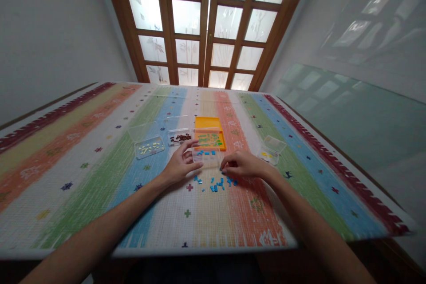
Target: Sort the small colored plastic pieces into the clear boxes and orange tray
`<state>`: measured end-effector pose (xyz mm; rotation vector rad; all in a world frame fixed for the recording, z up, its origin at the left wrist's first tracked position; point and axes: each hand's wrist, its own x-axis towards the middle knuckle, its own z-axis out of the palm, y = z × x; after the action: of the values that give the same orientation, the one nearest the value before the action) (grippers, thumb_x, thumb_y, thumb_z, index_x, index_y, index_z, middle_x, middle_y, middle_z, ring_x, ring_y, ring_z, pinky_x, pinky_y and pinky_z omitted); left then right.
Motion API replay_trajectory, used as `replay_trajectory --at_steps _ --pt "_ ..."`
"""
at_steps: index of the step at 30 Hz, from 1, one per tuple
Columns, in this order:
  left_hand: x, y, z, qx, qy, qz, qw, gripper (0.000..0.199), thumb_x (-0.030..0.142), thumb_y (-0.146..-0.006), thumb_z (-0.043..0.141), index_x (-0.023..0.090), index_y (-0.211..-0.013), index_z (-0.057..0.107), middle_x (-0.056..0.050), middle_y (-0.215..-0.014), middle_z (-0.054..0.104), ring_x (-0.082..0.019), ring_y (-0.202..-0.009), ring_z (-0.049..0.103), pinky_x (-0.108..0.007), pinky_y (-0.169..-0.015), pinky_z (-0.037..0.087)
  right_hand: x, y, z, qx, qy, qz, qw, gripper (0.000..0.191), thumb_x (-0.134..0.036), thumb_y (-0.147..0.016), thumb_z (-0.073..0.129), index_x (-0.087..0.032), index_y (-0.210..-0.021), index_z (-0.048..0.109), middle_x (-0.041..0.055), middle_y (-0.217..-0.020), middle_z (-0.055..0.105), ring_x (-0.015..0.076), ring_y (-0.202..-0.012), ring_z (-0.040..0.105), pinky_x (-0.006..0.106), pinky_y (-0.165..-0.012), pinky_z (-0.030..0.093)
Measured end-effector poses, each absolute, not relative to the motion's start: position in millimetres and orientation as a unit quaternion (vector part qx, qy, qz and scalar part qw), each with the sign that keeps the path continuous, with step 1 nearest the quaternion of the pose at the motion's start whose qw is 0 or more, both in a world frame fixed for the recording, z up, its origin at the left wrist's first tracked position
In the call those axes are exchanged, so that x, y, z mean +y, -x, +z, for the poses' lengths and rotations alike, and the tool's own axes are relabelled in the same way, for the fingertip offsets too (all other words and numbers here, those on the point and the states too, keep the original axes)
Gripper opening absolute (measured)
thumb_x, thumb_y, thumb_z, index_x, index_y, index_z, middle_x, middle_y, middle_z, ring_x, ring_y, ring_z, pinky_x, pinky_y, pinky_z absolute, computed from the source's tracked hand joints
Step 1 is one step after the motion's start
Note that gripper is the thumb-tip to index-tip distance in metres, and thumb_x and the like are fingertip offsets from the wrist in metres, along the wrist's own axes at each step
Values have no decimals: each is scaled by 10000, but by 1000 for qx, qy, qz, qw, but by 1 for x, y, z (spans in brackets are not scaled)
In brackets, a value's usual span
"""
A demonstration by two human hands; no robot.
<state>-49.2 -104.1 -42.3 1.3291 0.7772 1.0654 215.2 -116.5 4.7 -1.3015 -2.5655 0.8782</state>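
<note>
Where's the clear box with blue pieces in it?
In the head view, the clear box is mid-picture, between the left hand and right hand, just this side of the orange box.

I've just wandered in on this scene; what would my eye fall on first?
Most likely the tablecloth, whose broad coloured stripes run from the near edge toward the glass-paned wooden doors. Next, probably the bright orange box, open near the middle. Then the bare hands: the left hand beside a clear box, the right hand just beyond scattered blue pieces.
</note>
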Motion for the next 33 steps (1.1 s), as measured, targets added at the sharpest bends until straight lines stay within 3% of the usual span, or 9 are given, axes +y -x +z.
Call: replay_trajectory --at_steps 7,16,33 --pt "-105 49 -41 336 -568 461 594 685 187 -668 877 220 -1289 589 -142 -1420 586 -281 -1178 671 -490 -1033 558 -123 -211 9 -852 460 247 44 225 -237 -883 648 -169 -1061 768 15 -709 704 141 -618 589 245 -618 399" --pt "-104 50 -41 341 -577 456 585 683 202 -672 875 205 -1292 589 -150 -1400 599 -273 -1141 682 -485 -1022 560 -126 -212 5 -850 468 239 28 212 -264 -886 667 -162 -1041 769 22 -732 704 139 -639 588 244 -628 380" --pt "-103 51 -42 333 -579 457 587 676 194 -679 858 207 -1287 562 -147 -1405 588 -279 -1174 666 -482 -1025 556 -126 -209 1 -865 460 200 12 188 -158 -839 643 -171 -975 772 44 -770 747 147 -673 622 248 -630 360"
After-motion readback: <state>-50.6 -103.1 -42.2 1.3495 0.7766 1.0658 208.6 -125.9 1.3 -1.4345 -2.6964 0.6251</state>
